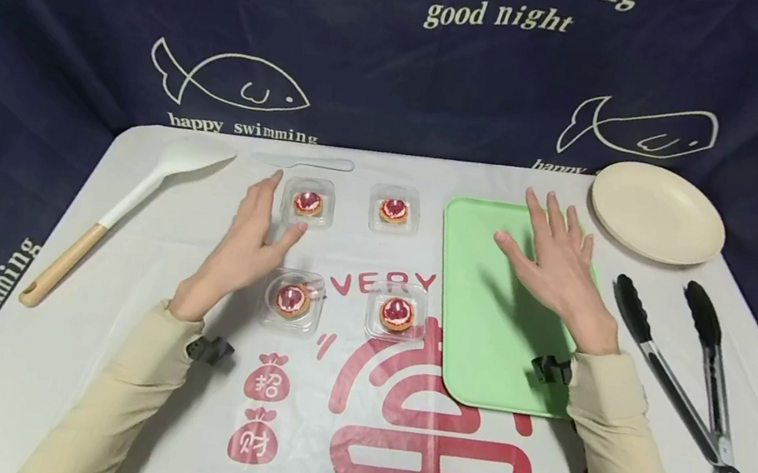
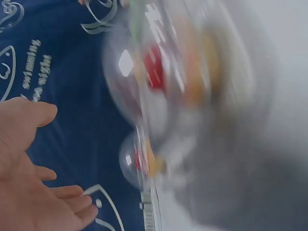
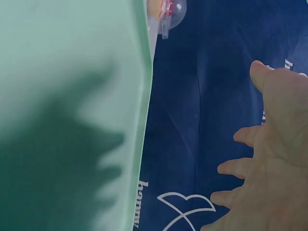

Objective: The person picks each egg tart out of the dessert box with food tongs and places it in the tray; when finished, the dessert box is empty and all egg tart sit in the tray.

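My left hand (image 1: pixel 245 240) hovers beside the two left tarts, fingers extended and thumb spread, holding nothing. Each small red-topped tart (image 1: pixel 308 204) sits in its own clear plastic box; several stand in a square layout, among them a front-left tart (image 1: pixel 292 301), a back-right tart (image 1: pixel 395 210) and a front-right tart (image 1: pixel 397 313). In the left wrist view the nearest tart box (image 2: pixel 192 62) is blurred. Over the light green tray (image 1: pixel 466 303) my right hand (image 1: pixel 559 268) is held with fingers spread, nothing in it. Its shadow falls on the tray in the right wrist view.
A white spatula-like utensil with a wooden handle (image 1: pixel 68 262) lies at the left. Behind the tarts is a pale knife (image 1: pixel 316 163). A cream plate (image 1: pixel 657 214) occupies the back right corner, with black-tipped tongs (image 1: pixel 682 391) spread in front of it.
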`<action>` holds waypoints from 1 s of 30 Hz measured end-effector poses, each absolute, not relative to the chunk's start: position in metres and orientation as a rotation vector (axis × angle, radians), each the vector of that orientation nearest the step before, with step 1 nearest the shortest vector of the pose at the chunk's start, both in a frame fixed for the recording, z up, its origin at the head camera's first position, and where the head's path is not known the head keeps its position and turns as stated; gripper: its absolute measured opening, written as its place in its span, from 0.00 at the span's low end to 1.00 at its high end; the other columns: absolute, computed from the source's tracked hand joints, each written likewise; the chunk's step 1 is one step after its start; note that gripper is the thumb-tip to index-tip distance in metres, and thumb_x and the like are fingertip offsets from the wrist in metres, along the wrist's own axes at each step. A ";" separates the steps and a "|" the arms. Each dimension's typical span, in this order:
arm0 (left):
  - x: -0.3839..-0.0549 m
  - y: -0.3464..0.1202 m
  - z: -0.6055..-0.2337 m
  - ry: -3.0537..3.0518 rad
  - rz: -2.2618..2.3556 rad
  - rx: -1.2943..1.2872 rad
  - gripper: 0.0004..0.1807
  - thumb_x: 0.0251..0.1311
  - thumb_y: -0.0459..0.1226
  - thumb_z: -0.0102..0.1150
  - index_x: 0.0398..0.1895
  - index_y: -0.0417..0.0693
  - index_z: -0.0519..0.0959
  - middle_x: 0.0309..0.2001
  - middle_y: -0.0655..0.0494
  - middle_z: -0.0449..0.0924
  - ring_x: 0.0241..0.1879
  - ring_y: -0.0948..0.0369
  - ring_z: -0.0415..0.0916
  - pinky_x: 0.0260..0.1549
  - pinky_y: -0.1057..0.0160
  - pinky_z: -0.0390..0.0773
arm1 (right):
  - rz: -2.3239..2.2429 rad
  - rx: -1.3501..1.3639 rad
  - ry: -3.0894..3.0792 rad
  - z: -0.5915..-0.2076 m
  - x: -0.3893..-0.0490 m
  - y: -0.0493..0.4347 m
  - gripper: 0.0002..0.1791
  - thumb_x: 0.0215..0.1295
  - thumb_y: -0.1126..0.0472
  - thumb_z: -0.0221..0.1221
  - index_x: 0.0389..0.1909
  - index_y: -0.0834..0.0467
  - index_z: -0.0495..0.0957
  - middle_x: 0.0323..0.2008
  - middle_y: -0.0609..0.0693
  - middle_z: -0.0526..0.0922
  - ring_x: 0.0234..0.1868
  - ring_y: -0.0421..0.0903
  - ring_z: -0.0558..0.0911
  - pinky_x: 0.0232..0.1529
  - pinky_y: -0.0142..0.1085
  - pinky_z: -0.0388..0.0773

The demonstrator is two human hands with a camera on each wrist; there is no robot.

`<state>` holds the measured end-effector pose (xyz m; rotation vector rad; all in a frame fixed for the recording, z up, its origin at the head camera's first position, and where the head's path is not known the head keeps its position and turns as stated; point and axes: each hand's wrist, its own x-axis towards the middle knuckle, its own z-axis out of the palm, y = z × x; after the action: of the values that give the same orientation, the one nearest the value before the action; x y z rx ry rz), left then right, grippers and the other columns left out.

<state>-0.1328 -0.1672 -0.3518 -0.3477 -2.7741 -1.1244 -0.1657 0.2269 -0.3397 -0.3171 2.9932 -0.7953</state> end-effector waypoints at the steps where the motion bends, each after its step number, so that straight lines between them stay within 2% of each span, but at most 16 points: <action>1: -0.131 -0.163 -0.350 -2.754 -1.190 -0.372 0.42 0.67 0.38 0.55 0.75 0.32 0.44 0.69 0.31 0.52 0.71 0.41 0.50 0.71 0.42 0.49 | -0.805 -0.323 2.983 -0.340 -0.166 0.227 0.44 0.70 0.34 0.43 0.79 0.49 0.38 0.78 0.60 0.35 0.75 0.64 0.30 0.66 0.71 0.26; 3: -0.126 -0.154 -0.349 -2.722 -1.308 -0.407 0.42 0.66 0.36 0.55 0.75 0.31 0.43 0.69 0.31 0.53 0.71 0.41 0.51 0.72 0.46 0.50 | -0.821 -0.333 2.960 -0.339 -0.165 0.225 0.44 0.71 0.35 0.43 0.79 0.50 0.37 0.78 0.60 0.35 0.75 0.65 0.30 0.66 0.70 0.26; 7: -0.115 -0.135 -0.347 -2.699 -1.508 -0.450 0.44 0.64 0.32 0.57 0.75 0.32 0.42 0.70 0.31 0.54 0.71 0.42 0.54 0.70 0.46 0.56 | -0.857 -0.383 2.923 -0.338 -0.165 0.222 0.45 0.72 0.37 0.45 0.78 0.53 0.37 0.77 0.62 0.37 0.75 0.66 0.33 0.68 0.68 0.28; 11: -0.102 -0.113 -0.352 -2.745 -1.689 -0.473 0.49 0.60 0.29 0.60 0.76 0.36 0.38 0.70 0.32 0.54 0.70 0.41 0.56 0.67 0.45 0.62 | -0.914 -0.516 2.891 -0.340 -0.166 0.218 0.45 0.72 0.44 0.50 0.77 0.61 0.40 0.76 0.67 0.43 0.75 0.66 0.40 0.72 0.62 0.36; 17: -0.085 -0.080 -0.367 -2.882 -1.721 -0.459 0.60 0.51 0.28 0.68 0.77 0.38 0.33 0.72 0.33 0.52 0.71 0.43 0.54 0.71 0.48 0.55 | -0.953 -0.612 2.752 -0.337 -0.163 0.203 0.48 0.68 0.48 0.58 0.77 0.64 0.41 0.76 0.64 0.46 0.76 0.62 0.46 0.74 0.57 0.43; 22: -0.079 -0.063 -0.381 -2.884 -1.660 -0.504 0.65 0.45 0.28 0.72 0.75 0.33 0.30 0.73 0.30 0.43 0.73 0.42 0.46 0.72 0.48 0.48 | -0.948 -0.694 2.625 -0.336 -0.157 0.186 0.51 0.64 0.48 0.63 0.76 0.64 0.45 0.76 0.62 0.48 0.76 0.60 0.49 0.74 0.55 0.47; 25: -0.077 -0.058 -0.388 -2.883 -1.639 -0.514 0.67 0.42 0.26 0.72 0.75 0.31 0.29 0.73 0.29 0.42 0.74 0.41 0.42 0.73 0.48 0.47 | -0.948 -0.759 2.539 -0.338 -0.153 0.177 0.52 0.60 0.50 0.67 0.75 0.65 0.48 0.74 0.63 0.54 0.74 0.59 0.54 0.73 0.54 0.52; 30: -0.076 -0.053 -0.397 -2.903 -1.617 -0.499 0.65 0.42 0.24 0.69 0.74 0.31 0.28 0.72 0.28 0.47 0.74 0.38 0.35 0.73 0.46 0.42 | -0.895 -0.893 2.437 -0.347 -0.151 0.161 0.52 0.55 0.54 0.71 0.72 0.70 0.53 0.67 0.68 0.66 0.69 0.61 0.64 0.68 0.54 0.62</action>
<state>-0.0755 -0.0527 -0.3973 -0.4988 -2.9034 -1.6168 -0.1509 0.1613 -0.3465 -0.8932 2.4370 -0.8951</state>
